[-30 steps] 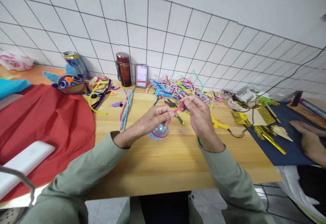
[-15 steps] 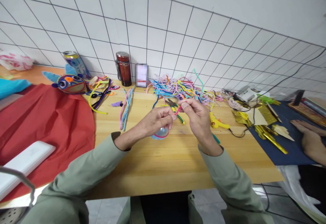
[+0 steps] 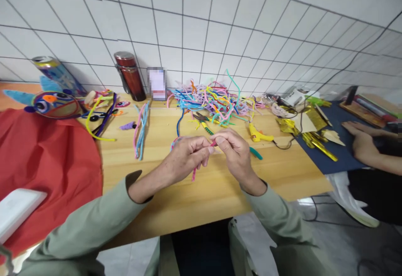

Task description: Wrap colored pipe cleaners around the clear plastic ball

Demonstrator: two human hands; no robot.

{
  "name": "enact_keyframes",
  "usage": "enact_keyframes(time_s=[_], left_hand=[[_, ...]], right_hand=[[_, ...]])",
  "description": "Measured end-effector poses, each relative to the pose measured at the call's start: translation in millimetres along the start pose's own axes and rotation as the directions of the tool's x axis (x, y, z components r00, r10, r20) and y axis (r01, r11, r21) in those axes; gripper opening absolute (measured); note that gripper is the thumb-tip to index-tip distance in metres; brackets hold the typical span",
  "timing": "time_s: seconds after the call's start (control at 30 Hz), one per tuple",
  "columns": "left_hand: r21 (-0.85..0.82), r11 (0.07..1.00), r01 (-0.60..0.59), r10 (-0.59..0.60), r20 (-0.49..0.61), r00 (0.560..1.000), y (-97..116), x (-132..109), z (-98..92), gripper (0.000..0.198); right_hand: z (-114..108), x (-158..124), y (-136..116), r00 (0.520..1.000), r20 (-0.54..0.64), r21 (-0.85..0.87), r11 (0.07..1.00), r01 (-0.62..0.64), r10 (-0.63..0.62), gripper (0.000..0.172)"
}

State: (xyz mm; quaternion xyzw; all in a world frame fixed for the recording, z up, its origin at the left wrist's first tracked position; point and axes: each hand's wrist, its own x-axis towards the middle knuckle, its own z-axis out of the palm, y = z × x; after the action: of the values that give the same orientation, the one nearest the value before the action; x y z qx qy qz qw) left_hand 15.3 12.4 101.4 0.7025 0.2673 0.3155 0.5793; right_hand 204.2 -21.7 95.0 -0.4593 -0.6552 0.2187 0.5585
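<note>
While both green sleeves reach in from the near edge, the left hand point(image 3: 185, 158) and the right hand point(image 3: 235, 154) meet just above the tabletop point(image 3: 204, 202). Each has thumb and fingertips pinched shut on the same pink pipe cleaner point(image 3: 214, 143). The stretch between the two pinches is very short, and the loose tail hangs below the left hand toward the wood.

With so little to grip, I judge that the fuzzy wire could slip out of one pinch. A hard twist could also kink it in the wrong place, and the cut wire tip could prick a fingertip.

A red cloth point(image 3: 47, 163) covers the near left of the tabletop. Just beyond the hands lie a teal stick point(image 3: 256, 153), a yellow glue gun point(image 3: 257, 133) with its cord, and a pair of pliers point(image 3: 203, 124). A dragging sleeve could snag that cord.

To the left lie a few pink and blue strands point(image 3: 140, 129), and farther back sits the tangled pile of pipe cleaners point(image 3: 213, 100). A red flask point(image 3: 128, 75) and a can point(image 3: 53, 73) stand at the far wall. At the right, a co-worker's hand point(image 3: 361, 142) rests on a navy sheet point(image 3: 333, 158) beside gold foil point(image 3: 301, 127).
</note>
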Motion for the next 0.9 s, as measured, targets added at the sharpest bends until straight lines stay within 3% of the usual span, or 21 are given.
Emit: enact_keyframes(time_s=[0.1, 0.3, 0.4, 0.67, 0.83, 0.9], left_hand=[[-0.031, 0.997, 0.067, -0.065, 0.047, 0.997, -4.9, -3.7, 15.0, 0.044], [-0.129, 0.98, 0.153, -0.147, 0.056, 0.988, -20.5, -4.3, 33.7, 0.043], [-0.148, 0.975, 0.164, -0.158, 0.05, 0.986, -29.9, -5.6, 41.0, 0.044], [-0.332, 0.915, 0.231, -0.193, 0.143, 0.971, -46.2, -13.5, 69.7, 0.048], [-0.506, 0.813, 0.287, -0.241, 0.156, 0.958, -61.1, -10.0, 71.5, 0.054], [-0.549, 0.782, 0.295, -0.263, 0.138, 0.955, -66.2, -10.6, 71.9, 0.05]], right_hand=[[-10.6, -17.5, 9.3, 0.999, 0.001, -0.003, 0.999, -0.036, 0.036, 0.029], [-33.2, -42.2, 35.2, 0.953, -0.033, 0.283, 0.917, -0.28, 0.301, 0.033], [-34.6, -51.5, 39.7, 0.93, 0.004, 0.343, 0.873, -0.345, 0.366, 0.035], [-36.9, -70.9, 51.0, 0.907, 0.003, 0.276, 0.872, -0.405, 0.42, 0.032], [-42.2, -75.5, 62.0, 0.936, 0.082, 0.162, 0.922, -0.353, 0.344, 0.027], [-52.5, -72.3, 68.8, 0.948, 0.117, 0.044, 0.952, -0.301, 0.295, 0.021]])
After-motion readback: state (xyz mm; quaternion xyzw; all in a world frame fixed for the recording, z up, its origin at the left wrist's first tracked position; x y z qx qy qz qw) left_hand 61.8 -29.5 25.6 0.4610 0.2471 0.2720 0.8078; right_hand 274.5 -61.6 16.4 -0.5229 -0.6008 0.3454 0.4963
